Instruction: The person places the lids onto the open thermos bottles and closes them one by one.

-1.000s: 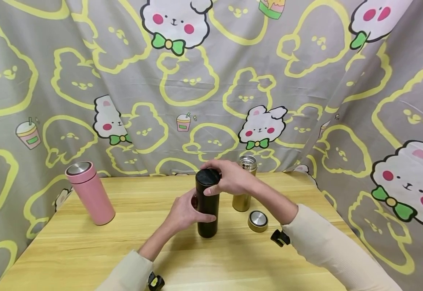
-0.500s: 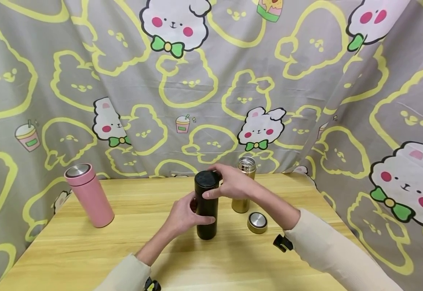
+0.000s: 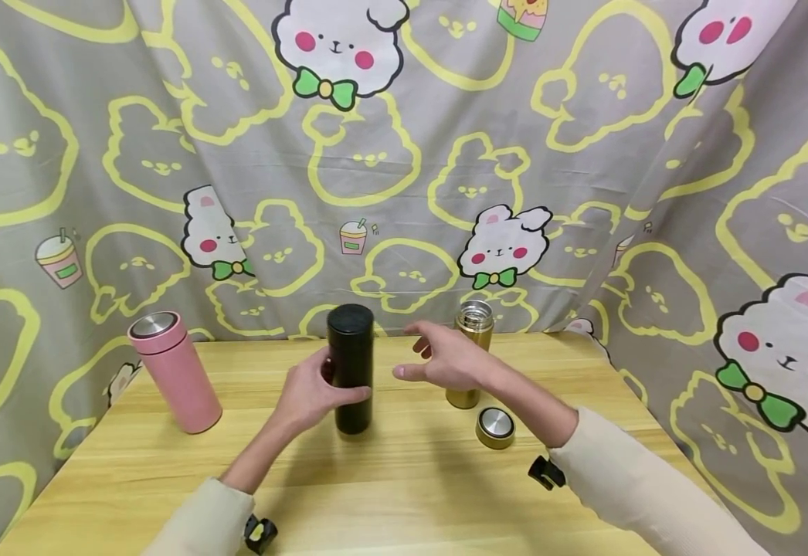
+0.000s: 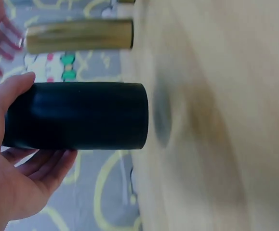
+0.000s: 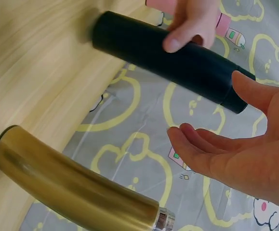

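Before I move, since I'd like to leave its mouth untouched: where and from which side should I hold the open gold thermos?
Probably mid-body on the gold thermos, below its open silver neck, coming from the right and above the gold lid near its base. It stands upright with straight sides, while the black thermos is on its left.

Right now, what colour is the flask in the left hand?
The vacuum flask is black, clearest in the head view.
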`<state>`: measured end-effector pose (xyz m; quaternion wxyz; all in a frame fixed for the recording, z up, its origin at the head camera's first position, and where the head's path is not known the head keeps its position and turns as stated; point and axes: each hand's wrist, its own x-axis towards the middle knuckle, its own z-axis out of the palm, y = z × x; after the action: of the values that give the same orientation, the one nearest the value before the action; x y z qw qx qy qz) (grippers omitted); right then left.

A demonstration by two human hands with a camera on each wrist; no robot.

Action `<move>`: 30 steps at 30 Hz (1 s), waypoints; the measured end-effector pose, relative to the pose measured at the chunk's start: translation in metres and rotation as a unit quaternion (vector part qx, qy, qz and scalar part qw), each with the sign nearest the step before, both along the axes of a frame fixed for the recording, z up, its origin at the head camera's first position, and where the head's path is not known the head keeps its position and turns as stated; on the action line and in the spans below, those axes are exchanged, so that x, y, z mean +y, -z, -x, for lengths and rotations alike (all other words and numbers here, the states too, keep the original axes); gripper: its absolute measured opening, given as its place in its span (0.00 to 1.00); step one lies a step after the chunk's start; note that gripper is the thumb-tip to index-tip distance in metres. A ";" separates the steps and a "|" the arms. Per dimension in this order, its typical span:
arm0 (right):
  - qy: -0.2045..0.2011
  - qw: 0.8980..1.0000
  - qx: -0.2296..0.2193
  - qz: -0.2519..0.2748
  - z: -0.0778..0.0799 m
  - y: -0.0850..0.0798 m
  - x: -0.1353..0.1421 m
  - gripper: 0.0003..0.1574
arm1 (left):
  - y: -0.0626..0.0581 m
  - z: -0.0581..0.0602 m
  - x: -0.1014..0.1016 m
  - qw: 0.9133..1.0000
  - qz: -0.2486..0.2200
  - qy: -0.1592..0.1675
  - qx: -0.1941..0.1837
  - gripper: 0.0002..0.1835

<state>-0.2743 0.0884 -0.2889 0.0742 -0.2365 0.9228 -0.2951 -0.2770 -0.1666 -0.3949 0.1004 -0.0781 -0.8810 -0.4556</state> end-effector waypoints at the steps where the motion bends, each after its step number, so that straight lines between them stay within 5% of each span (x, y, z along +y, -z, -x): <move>1: 0.001 1.000 0.001 -0.002 0.000 0.002 0.000 0.44 | -0.002 0.001 -0.007 1.000 0.004 -0.008 0.002 0.36; 9: 0.018 1.000 0.006 -0.021 0.003 0.013 0.005 0.39 | -0.015 0.005 -0.065 0.990 0.066 -0.126 0.012 0.40; 15: 0.027 0.999 0.001 -0.022 0.003 0.019 0.010 0.37 | -0.013 0.005 -0.091 0.977 0.068 -0.202 0.022 0.40; 30: 0.019 1.000 -0.006 -0.007 0.001 0.036 0.014 0.34 | 0.013 0.009 -0.115 0.963 0.040 -0.263 0.044 0.38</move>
<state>-0.2751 0.1027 -0.3246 0.0758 -0.2161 0.9289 -0.2910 -0.2857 -0.2813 -0.4079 0.2520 0.1320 -0.8827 -0.3741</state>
